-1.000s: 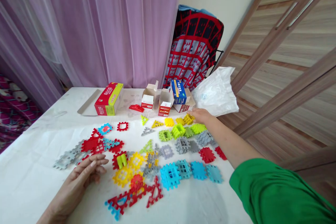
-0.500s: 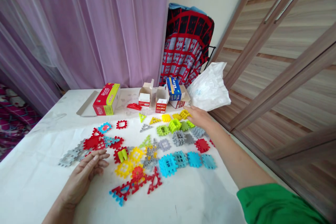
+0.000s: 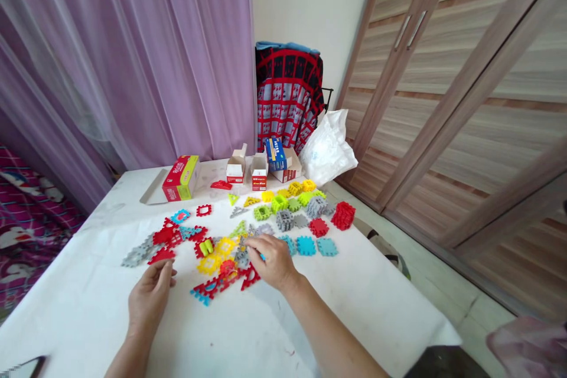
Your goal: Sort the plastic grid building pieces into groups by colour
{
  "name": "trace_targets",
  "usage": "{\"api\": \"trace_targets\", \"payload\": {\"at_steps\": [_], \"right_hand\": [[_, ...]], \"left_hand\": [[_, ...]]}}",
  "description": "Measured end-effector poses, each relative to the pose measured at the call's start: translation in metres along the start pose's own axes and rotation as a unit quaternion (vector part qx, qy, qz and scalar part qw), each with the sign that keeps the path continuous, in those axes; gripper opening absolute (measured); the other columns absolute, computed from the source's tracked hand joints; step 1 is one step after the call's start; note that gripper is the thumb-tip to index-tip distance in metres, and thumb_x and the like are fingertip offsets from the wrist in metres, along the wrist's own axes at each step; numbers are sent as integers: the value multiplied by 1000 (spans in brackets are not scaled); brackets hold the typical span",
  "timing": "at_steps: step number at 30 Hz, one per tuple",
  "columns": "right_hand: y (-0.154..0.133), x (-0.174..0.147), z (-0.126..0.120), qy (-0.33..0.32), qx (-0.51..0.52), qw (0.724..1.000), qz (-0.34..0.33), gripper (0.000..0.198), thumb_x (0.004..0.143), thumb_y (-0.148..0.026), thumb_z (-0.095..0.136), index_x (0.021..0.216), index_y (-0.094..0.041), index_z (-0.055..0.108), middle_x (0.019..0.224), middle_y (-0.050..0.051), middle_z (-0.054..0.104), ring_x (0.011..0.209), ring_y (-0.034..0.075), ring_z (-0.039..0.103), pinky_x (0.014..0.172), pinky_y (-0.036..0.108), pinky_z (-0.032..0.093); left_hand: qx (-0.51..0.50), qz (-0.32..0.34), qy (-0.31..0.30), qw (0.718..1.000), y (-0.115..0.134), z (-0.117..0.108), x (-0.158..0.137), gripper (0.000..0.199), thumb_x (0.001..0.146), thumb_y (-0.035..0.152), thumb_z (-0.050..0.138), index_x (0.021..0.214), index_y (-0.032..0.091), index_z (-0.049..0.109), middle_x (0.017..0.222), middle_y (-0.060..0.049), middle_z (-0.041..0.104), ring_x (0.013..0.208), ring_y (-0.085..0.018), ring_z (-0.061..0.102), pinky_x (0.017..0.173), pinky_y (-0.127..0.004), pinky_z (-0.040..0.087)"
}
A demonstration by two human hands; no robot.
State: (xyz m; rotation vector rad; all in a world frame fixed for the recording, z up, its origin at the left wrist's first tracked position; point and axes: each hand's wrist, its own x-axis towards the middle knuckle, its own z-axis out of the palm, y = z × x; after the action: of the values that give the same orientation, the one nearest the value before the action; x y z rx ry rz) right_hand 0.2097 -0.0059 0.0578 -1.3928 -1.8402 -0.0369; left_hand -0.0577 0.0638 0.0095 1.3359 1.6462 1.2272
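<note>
My right hand reaches over the loose pile of interlocking toy pieces. Its thumb and fingers are drawn together beside the grey notched pieces; whatever lies between the fingertips is hidden. A bit of blue shows under this hand. My left hand hovers low over the table with fingers loosely curled in, nothing visible in them, just short of a red notched piece. Between the hands lie yellow lattice squares, a lime-green piece and a red-and-blue row.
Stacks sorted by colour stand to the right: yellow, green, grey, red and blue squares. Behind are a red-yellow box, small open cartons, a blue box and a white plastic bag.
My right hand has come back from the far yellow stack to the middle pile. My left hand's fingers have curled in. The view has turned right, showing the tall red stack.
</note>
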Motion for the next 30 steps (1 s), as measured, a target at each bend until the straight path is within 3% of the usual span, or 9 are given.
{"api": "trace_targets", "payload": {"at_steps": [6,12,14,17,21,30], "right_hand": [[-4,14,-29,14,32,999,-39,26,92,-22,47,98,-24,72,91,4,75,85,16,69,81,28,53],[32,52,-85,168,34,985,29,26,90,-30,49,94,-23,74,92,7,75,86,20,69,83,34,55],[49,55,-97,233,35,970,54,25,89,-35,53,95,-22,74,88,6,75,75,18,68,75,32,56],[69,52,-105,305,84,944,94,26,87,-37,57,97,-19,73,79,4,73,62,15,66,64,28,54],[76,50,-110,344,146,920,117,24,85,-35,60,95,-17,73,70,2,71,56,14,64,58,26,53],[73,49,-119,347,174,913,127,23,83,-35,64,95,-19,75,68,2,70,55,15,64,56,27,53]], "left_hand": [[38,6,-44,998,-9,-14,-31,51,63,66,60,85,21,64,66,-3,67,59,-19,62,61,-31,52],[157,55,-46,985,-13,-13,-41,37,75,56,50,85,24,64,65,-1,69,64,-20,65,62,-28,48],[208,62,-40,975,-12,-11,-42,33,78,52,47,86,25,64,67,-1,70,66,-20,66,62,-27,47],[272,70,-28,959,-9,-8,-43,30,81,47,46,86,25,66,69,0,71,66,-19,66,61,-27,45],[328,73,-28,941,-3,-4,-45,28,83,41,45,88,24,68,73,-2,72,69,-20,67,64,-27,45],[335,71,-22,939,-2,-3,-46,24,86,32,48,90,23,70,81,-3,75,75,-19,68,68,-28,45]]}}
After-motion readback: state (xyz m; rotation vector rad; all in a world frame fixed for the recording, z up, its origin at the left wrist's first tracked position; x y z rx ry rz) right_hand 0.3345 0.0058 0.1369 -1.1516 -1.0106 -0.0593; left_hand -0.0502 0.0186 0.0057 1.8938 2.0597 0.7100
